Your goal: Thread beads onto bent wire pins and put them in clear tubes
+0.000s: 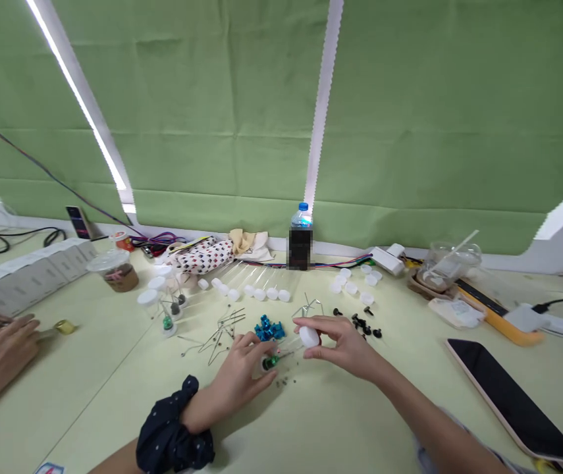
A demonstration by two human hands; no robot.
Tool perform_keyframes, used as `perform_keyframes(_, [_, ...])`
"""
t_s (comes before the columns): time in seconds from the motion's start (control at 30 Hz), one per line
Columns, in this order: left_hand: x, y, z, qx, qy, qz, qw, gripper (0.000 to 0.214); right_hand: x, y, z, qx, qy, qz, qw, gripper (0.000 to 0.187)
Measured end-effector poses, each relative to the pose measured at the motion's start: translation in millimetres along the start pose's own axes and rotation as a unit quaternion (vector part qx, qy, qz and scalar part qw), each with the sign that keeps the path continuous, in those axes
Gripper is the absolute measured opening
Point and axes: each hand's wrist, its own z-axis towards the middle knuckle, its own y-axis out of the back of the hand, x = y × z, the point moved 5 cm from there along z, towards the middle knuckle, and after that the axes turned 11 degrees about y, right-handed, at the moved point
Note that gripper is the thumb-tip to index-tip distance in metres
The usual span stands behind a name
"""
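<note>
Low over the table, my left hand [241, 368] grips one end of a clear tube [288, 345] lying at a slant. Inside that end is a green part [270, 362] with a thin metal wire running along the tube. My right hand [343, 345] pinches a round white cap [309, 337] at the tube's other end; how far it is seated is unclear. Blue metal parts [268, 328] lie in a pile just beyond my left hand. Bent metal wires [224, 326] are spread to its left. Black screw-like pieces [360, 322] lie beyond my right hand.
Several capped clear tubes [256, 280] lie at the back, with loose white caps [350, 286] beside them. Upright tubes [167, 316] stand on the left. A water bottle [301, 237] is behind, a phone [513, 398] right. Another person's hands [2, 339] work at far left.
</note>
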Motion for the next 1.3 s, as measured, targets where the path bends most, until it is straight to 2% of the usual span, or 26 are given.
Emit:
perform_keyframes(0.1, [-0.8,11.0,-4.7,0.015,0.030,-0.027,0.999,0.025,8.4,-6.9,-0.6,-0.003,0.012,0.027,1.000,0.063])
perform_keyframes(0.17, [9.9,25.5,-12.5,-0.010,0.074,-0.029,0.997,0.022,4.2,-6.3,-0.9,-0.015,0.005,0.031,0.999,0.059])
perform_keyframes(0.27, [42.7,54.6,-34.6,-0.102,0.136,-0.012,0.985,0.025,-17.2,1.7,-1.8,-0.060,-0.038,0.002,0.997,0.038])
perform_keyframes(0.4, [104.3,88.9,-73.5,-0.186,0.269,0.064,0.943,0.037,-55.6,8.0,-5.8,-0.105,-0.101,-0.042,0.989,0.030])
perform_keyframes(0.53, [150.3,108.0,-98.7,-0.198,0.390,0.100,0.894,0.042,-76.9,2.8,-9.7,-0.076,-0.107,-0.078,0.988,0.027])
perform_keyframes(0.67, [169.7,109.1,-101.0,-0.177,0.415,0.094,0.888,0.041,-82.1,0.0,-13.2,-0.055,-0.103,-0.110,0.987,0.027])
perform_keyframes(0.87, [181.9,104.7,-96.5,-0.182,0.424,0.071,0.884,0.038,-86.8,-2.5,-15.6,-0.036,-0.100,-0.161,0.981,0.026])
perform_keyframes(1.07, [190.9,103.3,-94.9,-0.229,0.458,-0.016,0.859,0.052,-93.3,-4.5,-16.5,-0.034,-0.092,-0.185,0.978,0.022])
perform_keyframes(1.17, [181.7,109.5,-97.2,-0.260,0.471,0.055,0.841,0.053,-94.5,-4.9,-16.4,-0.035,-0.085,-0.198,0.976,0.019])
perform_keyframes(1.23, [159.2,117.6,-95.3,-0.350,0.413,0.148,0.828,0.049,-95.3,-5.3,-15.8,-0.033,-0.083,-0.215,0.972,0.018])
perform_keyframes(1.27, [143.7,118.6,-92.1,-0.398,0.356,0.164,0.829,0.043,-95.7,-5.5,-15.5,-0.031,-0.084,-0.224,0.971,0.018])
perform_keyframes(1.3, [128.0,115.6,-86.1,-0.422,0.293,0.163,0.842,0.037,-96.1,-5.8,-15.2,-0.030,-0.085,-0.233,0.968,0.017])
